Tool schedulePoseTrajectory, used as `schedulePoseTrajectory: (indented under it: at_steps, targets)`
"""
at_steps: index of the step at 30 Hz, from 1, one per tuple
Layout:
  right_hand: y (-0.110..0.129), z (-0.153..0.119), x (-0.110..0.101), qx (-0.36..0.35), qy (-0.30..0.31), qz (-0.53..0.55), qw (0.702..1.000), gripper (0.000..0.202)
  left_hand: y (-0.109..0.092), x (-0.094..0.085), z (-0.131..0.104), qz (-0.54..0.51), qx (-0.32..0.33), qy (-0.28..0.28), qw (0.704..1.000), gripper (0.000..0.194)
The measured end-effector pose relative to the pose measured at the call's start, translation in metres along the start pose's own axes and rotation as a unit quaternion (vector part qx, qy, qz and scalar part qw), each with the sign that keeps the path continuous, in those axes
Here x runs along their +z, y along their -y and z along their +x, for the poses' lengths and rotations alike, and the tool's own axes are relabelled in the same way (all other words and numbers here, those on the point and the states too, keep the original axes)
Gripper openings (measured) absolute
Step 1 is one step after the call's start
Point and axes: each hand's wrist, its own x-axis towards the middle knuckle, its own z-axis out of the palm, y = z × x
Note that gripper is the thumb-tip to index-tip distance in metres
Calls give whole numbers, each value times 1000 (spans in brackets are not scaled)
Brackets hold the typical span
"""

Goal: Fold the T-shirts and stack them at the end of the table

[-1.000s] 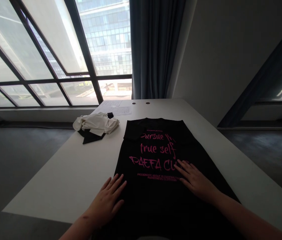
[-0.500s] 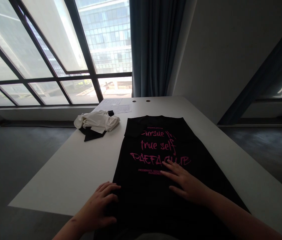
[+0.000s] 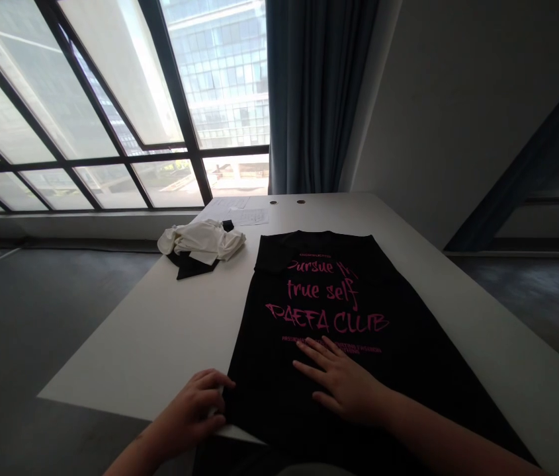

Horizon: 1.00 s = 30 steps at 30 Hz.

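A black T-shirt (image 3: 279, 370) with pink lettering lies flat on a white table, its collar at the far end. The left sleeve (image 3: 275, 256) is folded inward and covers part of the print. My right hand (image 3: 346, 383) rests palm down on the shirt just below the lettering, fingers spread. At the lower left corner of the shirt is my left hand (image 3: 194, 406), loosely curled, its index fingertip on the side edge and its thumb apart from it near the hem. White table shows between those fingers.
A crumpled white and black garment (image 3: 204, 241) lies on the table (image 3: 160, 337) to the left of the shirt. Behind it are paper sheets (image 3: 249, 217). Two round holes (image 3: 301, 201) are near the table's far edge. Windows and a blue curtain (image 3: 316, 99) stand beyond.
My right hand has slid toward me and left, uncovering the large lettering. My left hand has moved slightly down, and the shirt's lower left corner now shows. The view has shifted a little.
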Motion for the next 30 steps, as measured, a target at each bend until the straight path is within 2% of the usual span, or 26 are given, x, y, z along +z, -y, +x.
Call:
schedulePoseTrajectory:
  at_steps: [2, 4, 7, 9, 11, 14, 16, 18, 21, 25, 27, 30]
  targets:
    - [3, -1, -4, 0, 4, 4, 1000, 67, 2, -5, 4, -35, 10, 8, 999, 32]
    - [7, -4, -8, -19, 11, 13, 1000, 68, 6, -8, 12, -47, 18, 8, 999, 40]
    - [16, -8, -13, -86, 26, 42, 995, 69, 13, -10, 36, -21, 5, -62, 998, 35]
    - [24, -9, -15, -132, 39, 60, 989, 70, 16, -12, 64, 14, -12, -132, 991, 26]
    - [29, -6, -16, -165, 52, 65, 983, 67, 19, -14, 102, 52, -19, -181, 982, 20]
    - [24, 5, -21, -175, 28, 58, 982, 56, 19, -18, 170, 114, -38, -213, 970, 30]
    - [7, 15, -29, -130, -25, 45, 990, 50, 18, -19, 216, 151, -73, -232, 958, 44]
    - [-21, 27, -40, -47, -71, 24, 996, 47, 18, -17, 254, 191, -95, -239, 947, 55]
    - [-73, 48, -60, 68, -101, -10, 993, 46, 22, -11, 288, 233, -134, -225, 937, 64]
    - [-127, 98, -88, 144, -147, -67, 976, 51, 33, -5, 298, 245, -162, -151, 944, 67]
    - [-141, 136, -103, 154, -167, -98, 969, 54, 37, -3, 297, 247, -161, -144, 945, 69]
    - [-150, 203, -123, 169, -183, -128, 960, 55, 40, -2, 298, 250, -168, -148, 942, 70]
